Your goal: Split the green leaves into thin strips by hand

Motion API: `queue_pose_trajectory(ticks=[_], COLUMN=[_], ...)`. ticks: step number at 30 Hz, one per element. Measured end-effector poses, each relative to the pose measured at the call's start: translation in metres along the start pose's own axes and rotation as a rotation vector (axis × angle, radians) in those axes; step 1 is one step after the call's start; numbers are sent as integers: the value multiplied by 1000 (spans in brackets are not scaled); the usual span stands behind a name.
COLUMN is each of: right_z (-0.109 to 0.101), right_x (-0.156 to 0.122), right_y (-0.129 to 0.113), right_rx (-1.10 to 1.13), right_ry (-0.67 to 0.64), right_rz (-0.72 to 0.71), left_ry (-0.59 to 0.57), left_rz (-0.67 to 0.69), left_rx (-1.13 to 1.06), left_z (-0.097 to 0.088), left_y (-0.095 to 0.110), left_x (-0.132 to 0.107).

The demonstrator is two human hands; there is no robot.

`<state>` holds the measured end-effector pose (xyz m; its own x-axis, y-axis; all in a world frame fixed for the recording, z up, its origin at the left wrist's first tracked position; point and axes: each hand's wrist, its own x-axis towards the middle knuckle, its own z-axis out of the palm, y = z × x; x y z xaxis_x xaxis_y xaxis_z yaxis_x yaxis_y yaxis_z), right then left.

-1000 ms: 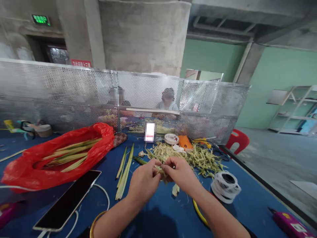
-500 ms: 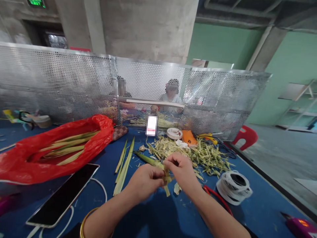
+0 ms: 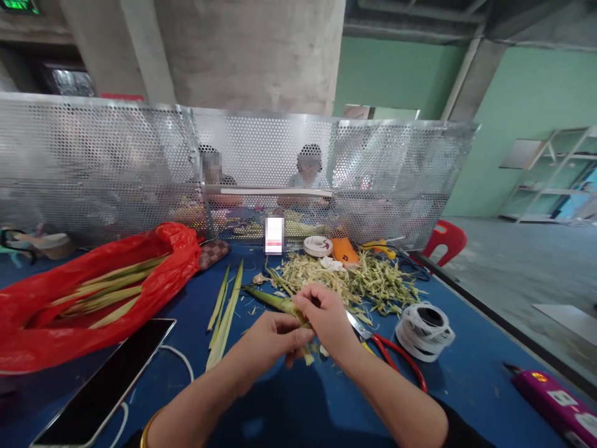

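My left hand (image 3: 282, 336) and my right hand (image 3: 324, 317) meet in front of me over the blue table. Both pinch a green and pale-yellow leaf strip (image 3: 280, 303). Its dark green tip points away to the left, and a short pale end hangs below my fingers. The folded middle part is largely hidden by my fingers. Red-handled scissors (image 3: 368, 335) lie beside my right wrist, partly behind my forearm. To the left of my hands lie several long leaf strips (image 3: 228, 314). Just beyond my hands is a heap of leaf scraps (image 3: 382, 287).
A red plastic bag (image 3: 180, 249) with leaf strips and a phone (image 3: 105, 382) on a white cable lie left. At right stand a white ribbon roll (image 3: 422, 348) and a purple tool (image 3: 555, 404). A perforated metal screen (image 3: 265, 143) closes off the back; people sit behind it.
The view has swung to the right, so more of the scissors and purple tool shows. My fingers have drawn closer together over the leaf strip, covering its folded part.
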<state>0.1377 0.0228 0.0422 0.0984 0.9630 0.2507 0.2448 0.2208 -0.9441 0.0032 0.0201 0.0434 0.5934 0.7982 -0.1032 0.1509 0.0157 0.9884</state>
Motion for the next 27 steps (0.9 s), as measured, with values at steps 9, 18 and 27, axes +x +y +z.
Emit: queue_pose_trajectory(ticks=[9,18,27], right_z=[2,-12,-9], right_x=[-6,1,-4], right_y=[-1,-8,-1], right_rx=[-70,130,49], right_ry=[55,-111,19], right_rz=[-71,-29,-48], left_ry=[67,357,320], left_rz=[-85,-32,-12], left_rx=[50,-75,-26], left_z=[14,5,4], left_y=[-5,10,5], left_x=[0,-6,-5])
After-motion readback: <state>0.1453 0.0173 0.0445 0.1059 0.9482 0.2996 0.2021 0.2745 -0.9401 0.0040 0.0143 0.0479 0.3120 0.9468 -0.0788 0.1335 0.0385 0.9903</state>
